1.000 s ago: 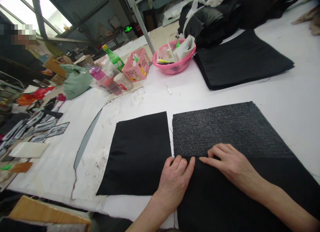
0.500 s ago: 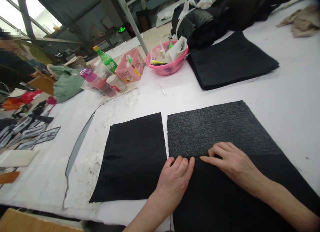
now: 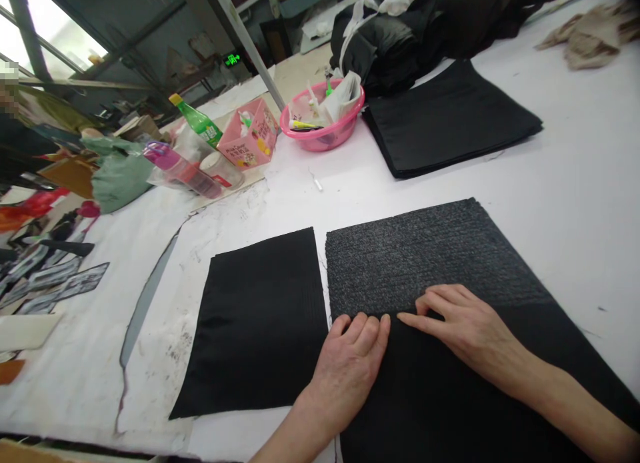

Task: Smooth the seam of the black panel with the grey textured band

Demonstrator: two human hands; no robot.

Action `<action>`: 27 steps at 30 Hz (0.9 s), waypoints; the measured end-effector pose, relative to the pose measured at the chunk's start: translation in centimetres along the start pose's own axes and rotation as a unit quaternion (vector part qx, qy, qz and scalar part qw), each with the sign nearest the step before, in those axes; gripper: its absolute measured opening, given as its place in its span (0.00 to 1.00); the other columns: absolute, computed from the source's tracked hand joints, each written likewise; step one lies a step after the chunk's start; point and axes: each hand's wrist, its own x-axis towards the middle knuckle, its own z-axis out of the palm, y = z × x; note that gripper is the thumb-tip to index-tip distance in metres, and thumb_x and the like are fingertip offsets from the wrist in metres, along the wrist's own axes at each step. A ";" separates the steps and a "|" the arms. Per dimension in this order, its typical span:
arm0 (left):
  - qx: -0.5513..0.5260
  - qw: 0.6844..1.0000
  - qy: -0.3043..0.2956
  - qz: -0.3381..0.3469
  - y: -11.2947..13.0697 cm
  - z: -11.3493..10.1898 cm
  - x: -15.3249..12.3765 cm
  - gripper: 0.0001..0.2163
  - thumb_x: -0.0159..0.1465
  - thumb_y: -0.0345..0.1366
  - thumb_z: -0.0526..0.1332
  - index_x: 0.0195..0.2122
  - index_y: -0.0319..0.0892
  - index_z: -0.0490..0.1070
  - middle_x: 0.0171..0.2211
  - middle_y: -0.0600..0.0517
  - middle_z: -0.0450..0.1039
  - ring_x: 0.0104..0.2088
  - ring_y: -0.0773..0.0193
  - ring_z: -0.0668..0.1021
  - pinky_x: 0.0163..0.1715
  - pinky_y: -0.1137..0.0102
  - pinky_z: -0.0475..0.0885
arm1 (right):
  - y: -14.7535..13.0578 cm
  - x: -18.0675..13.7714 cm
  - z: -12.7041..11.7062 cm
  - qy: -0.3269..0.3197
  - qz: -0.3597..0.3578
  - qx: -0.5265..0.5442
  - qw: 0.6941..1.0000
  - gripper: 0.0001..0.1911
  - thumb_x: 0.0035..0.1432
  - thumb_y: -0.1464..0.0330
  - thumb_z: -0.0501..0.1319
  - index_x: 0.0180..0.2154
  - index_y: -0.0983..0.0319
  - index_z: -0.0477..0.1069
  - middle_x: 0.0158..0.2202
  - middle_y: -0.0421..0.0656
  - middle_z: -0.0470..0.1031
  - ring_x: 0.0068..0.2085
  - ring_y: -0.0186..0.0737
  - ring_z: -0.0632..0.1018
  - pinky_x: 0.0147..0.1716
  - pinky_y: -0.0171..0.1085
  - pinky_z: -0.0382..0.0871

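The left hand (image 3: 353,363) has its fingers bent close together, and the right hand (image 3: 463,323) stretches one digit toward it with the others curled, both resting where a black cloth (image 3: 425,396) meets a speckled grey cloth (image 3: 400,260); whether either pinches the fabric I cannot tell. These cloths lie toward the near edge of the table (image 3: 565,190), the grey one farther from it, with a smaller black sheet (image 3: 255,330) just beside them on the left. Farther from that edge sit a pink basin (image 3: 323,142) and a black cloth stack (image 3: 450,126).
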 end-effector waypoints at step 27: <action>-0.008 0.998 -0.047 0.052 0.6 -1.4 2.9 0.22 0.71 0.28 0.49 0.66 0.37 0.52 0.46 0.47 0.67 0.45 0.58 0.70 0.43 0.62 0.68 | 1.9 -3.1 -1.6 0.003 0.014 -0.021 1.000 0.18 0.75 0.70 0.45 0.56 0.53 0.69 0.41 0.43 0.67 0.45 0.42 0.68 0.46 0.43 0.59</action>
